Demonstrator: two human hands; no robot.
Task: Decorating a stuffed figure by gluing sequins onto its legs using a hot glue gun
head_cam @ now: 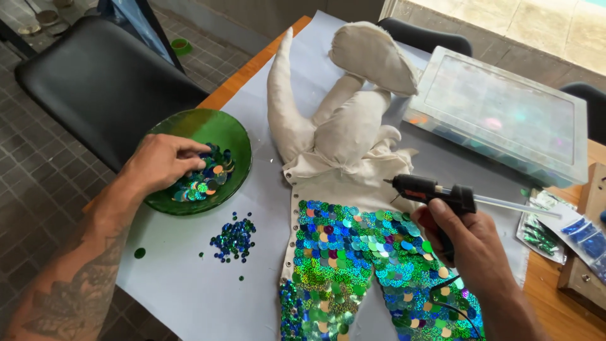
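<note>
Closest to me lies the cream fabric piece point(344, 189), its lower half covered in overlapping green and blue sequins point(353, 265), on a pale sheet point(189, 290) spread over the table point(562, 303). My right hand point(470, 243) is clenched around the grip of a black glue gun point(435, 192), its nozzle pointing left just above the sequined rows. A small heap of loose sequins point(233, 239) sits on the sheet to the left. Beyond it, my left hand point(161, 163) reaches into the green glass bowl point(202, 129), fingertips pinching at the sequins inside. Farthest off stands a clear plastic box point(505, 113).
</note>
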